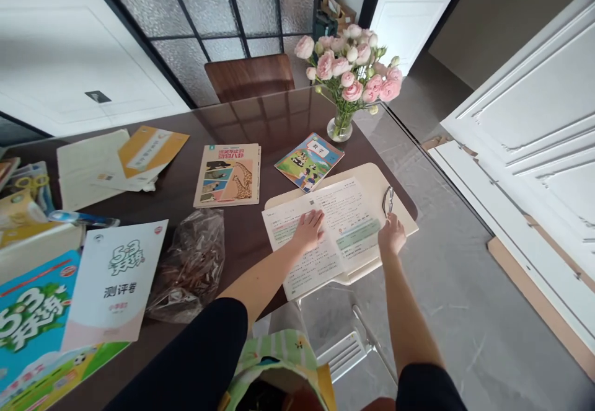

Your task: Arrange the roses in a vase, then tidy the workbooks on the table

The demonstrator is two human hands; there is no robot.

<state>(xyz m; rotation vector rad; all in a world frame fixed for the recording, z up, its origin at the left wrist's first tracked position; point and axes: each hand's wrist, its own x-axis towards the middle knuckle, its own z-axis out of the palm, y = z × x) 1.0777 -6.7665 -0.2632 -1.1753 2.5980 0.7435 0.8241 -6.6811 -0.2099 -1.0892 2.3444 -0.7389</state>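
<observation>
sleeve (pixel 186 352) — left hand (pixel 308 230) (palm down) on workbook (pixel 338 237)

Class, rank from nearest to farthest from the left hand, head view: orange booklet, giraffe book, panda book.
1. Panda book, just beyond the left hand
2. Giraffe book, beyond and left
3. Orange booklet, farther left
</observation>
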